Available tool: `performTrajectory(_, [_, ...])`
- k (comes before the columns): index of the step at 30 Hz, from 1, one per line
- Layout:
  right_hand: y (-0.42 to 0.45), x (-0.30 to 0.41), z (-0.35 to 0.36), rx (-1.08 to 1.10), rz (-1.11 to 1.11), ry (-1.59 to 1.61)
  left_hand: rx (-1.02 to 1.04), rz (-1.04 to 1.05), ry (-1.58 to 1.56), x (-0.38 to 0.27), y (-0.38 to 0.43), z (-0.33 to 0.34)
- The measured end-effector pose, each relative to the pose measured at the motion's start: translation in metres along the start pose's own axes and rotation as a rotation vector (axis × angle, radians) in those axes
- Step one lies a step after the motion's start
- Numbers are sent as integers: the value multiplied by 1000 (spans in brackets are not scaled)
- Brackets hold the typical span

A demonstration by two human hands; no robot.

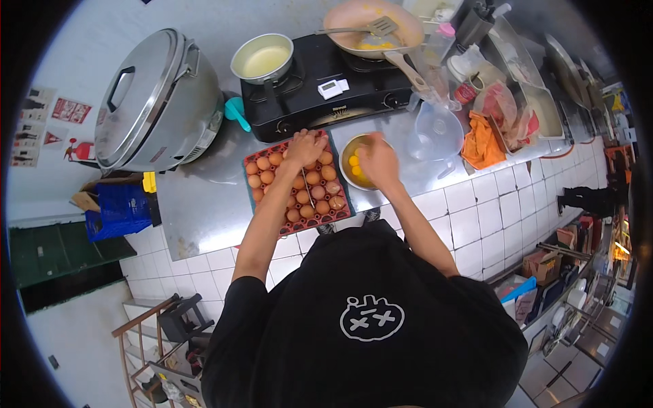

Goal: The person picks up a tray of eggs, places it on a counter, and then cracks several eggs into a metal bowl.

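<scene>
My left hand (306, 149) reaches over the far part of a red egg tray (345, 200) filled with several brown eggs (322, 207); its fingers cover part of the tray, and whether they grip an egg cannot be seen. A thin stick-like utensil (307, 188) lies across the eggs. Just right of the tray, my right hand (377, 159) is over the right side of a round metal bowl (347, 177) that holds egg yolks (354, 165). That hand is blurred, with its fingers curled, and what it holds is hidden.
Behind the tray stands a black gas stove (316, 109) bearing a pot (262, 60), a white timer (330, 90) and a frying pan (347, 20) with a slotted turner (382, 26). A large rice cooker (153, 102) is at left; a plastic measuring jug (437, 131) and orange cloth (482, 143) are at right.
</scene>
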State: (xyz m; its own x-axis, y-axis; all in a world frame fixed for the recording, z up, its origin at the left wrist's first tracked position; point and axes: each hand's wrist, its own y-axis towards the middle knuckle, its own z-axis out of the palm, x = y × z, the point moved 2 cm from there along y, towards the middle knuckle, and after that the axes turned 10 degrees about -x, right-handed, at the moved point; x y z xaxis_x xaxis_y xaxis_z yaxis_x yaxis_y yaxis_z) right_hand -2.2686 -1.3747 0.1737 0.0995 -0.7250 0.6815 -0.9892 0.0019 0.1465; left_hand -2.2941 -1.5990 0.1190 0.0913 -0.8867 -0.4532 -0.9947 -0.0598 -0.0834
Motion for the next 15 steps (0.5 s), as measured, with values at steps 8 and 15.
performTrajectory(8, [-57,-118,8,224,499,399,-214,-1,-79,-9,-18,-1])
performTrajectory(15, [-68,-96,9,160,626,756,-246,-13,-497,-29,-104,-43])
